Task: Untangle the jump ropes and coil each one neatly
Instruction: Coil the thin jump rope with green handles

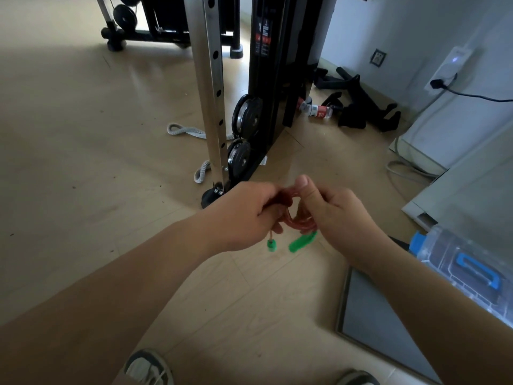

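A red translucent jump rope [301, 221] is bundled into small loops between my two hands, above the wooden floor. My left hand [245, 215] grips one side of the bundle with curled fingers. Opposite it, my right hand [337, 215] pinches the loops, thumb up on top. Two green handles hang below the bundle: a short one [271, 245] under my left hand and a longer one [302, 242] tilted under my right. The part of the rope inside my fists is hidden.
A grey braided rope [181, 130] lies on the floor behind the steel upright [212, 107] of a black weight machine [266, 87]. A plastic bottle [316, 109] and black handles lie by the wall. A clear blue-latched box [466, 269] and grey mat [383, 326] sit to the right.
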A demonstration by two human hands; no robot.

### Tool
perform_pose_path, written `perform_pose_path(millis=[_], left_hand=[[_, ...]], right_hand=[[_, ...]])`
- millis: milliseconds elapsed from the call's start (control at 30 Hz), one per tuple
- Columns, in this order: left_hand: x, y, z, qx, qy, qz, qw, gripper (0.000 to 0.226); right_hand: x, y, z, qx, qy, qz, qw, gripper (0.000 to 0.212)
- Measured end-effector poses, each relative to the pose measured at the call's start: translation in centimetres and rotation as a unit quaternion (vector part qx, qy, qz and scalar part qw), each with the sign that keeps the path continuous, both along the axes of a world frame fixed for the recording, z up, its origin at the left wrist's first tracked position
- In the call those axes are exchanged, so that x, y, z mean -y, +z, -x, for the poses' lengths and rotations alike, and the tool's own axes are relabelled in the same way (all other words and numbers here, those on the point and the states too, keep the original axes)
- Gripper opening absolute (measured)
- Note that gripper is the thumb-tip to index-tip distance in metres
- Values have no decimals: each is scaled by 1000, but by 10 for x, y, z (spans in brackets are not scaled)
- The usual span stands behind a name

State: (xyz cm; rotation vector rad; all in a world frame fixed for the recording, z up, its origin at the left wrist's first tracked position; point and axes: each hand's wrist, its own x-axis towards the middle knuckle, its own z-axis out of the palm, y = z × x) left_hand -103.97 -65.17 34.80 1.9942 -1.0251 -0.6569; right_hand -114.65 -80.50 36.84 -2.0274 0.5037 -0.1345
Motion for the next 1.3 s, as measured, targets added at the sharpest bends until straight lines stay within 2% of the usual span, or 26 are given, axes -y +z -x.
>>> perform_pose_path(millis=[100, 200, 333, 433, 567, 633, 700, 833, 933, 1033, 1100, 1167, 1300], left_hand=[[-4, 5, 1, 34, 2, -37, 999, 22], [-7, 8, 1, 81, 1, -82, 993, 14], [-6, 4, 5, 191, -23, -160, 968, 9], [-5, 1, 9, 211, -29, -160, 964, 11], [-5, 3, 6, 78, 3, -89, 993, 13], [-8, 1, 2, 20, 2, -105, 994, 13], [-11, -2, 0, 2, -15, -144, 989, 17], [-12, -5, 3, 34, -58, -209, 976, 21], [-13, -5, -4, 84, -36, -232, 968, 24], [-13, -10, -15, 116, 51, -194, 973, 23], [-10, -12, -18, 32, 127, -102, 986, 21], [-5, -10, -17, -54, 188, -27, 980, 20], [3, -4, -11, -152, 226, 43, 961, 20]], right_hand=[[3, -5, 0, -31, 56, 103, 993, 40], [7, -9, 1, -24, 78, 88, 993, 24], [8, -12, 3, -59, 134, 130, 981, 19], [1, -19, 5, -77, 142, 171, 972, 24], [2, -19, 3, -55, 66, 176, 981, 31], [9, -15, 3, -48, -3, 148, 988, 35], [15, -14, 4, -52, -53, 123, 990, 42], [17, -19, 5, -62, -94, 33, 993, 48], [20, -20, 6, -57, -45, -19, 997, 47], [20, -22, 12, -79, 50, 3, 996, 49], [19, -21, 15, -102, 87, 26, 991, 48], [17, -22, 16, -123, 104, 54, 986, 47], [17, -24, 18, -123, 106, 58, 985, 48]])
